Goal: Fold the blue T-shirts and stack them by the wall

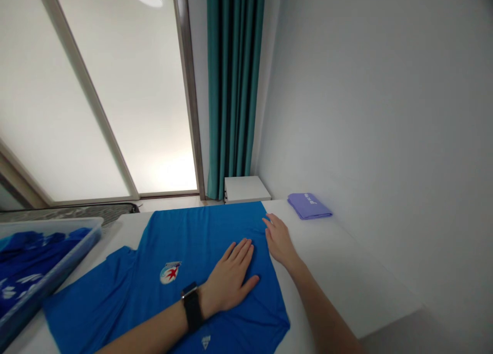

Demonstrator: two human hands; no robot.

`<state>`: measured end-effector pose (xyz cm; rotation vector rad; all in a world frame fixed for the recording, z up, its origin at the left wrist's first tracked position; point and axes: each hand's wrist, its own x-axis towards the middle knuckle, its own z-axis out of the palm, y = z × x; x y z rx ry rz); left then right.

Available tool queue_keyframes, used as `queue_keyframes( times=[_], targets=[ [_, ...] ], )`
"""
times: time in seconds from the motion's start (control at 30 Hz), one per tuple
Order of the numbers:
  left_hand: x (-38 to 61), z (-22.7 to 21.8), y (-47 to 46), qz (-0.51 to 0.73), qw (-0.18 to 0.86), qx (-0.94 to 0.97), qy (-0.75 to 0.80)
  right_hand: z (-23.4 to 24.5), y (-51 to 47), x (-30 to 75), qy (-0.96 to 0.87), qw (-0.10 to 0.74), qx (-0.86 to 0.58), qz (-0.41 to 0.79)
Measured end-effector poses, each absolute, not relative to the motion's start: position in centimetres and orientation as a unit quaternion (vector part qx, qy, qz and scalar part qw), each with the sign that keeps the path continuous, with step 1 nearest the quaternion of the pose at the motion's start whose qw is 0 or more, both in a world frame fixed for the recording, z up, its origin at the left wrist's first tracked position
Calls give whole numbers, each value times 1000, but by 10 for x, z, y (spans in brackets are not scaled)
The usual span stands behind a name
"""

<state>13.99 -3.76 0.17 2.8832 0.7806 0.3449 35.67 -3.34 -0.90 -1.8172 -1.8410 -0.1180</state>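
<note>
A blue T-shirt [204, 236] lies spread over the white tabletop [323, 277], with a round red-and-white emblem on its front and a small white logo lower down. One sleeve stretches out to the left. Flat on the fabric, my left hand [233, 277] rests palm down, fingers extended, a dark watch [191, 305] on its wrist. My right hand [278, 237] is at the shirt's right edge, its fingers apart and touching the cloth there. Nothing shows in its grasp.
A folded purple cloth [309, 206] sits on the table by the wall. At left stands a pale plastic bin [52, 277] holding blue clothes [26, 272]. Beyond the table are a white cabinet [246, 188], a green curtain [234, 87] and frosted sliding doors [127, 97].
</note>
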Motion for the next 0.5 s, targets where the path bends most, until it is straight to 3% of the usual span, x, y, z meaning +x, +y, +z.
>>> queue_keyframes(
  times=[0.27,0.5],
  targets=[
    [97,-5,-14,92,56,954,281,-9,-104,307,-718,98,-688,32],
    [95,-14,-17,97,44,955,277,-13,-120,310,-723,66,-685,58]
  ],
)
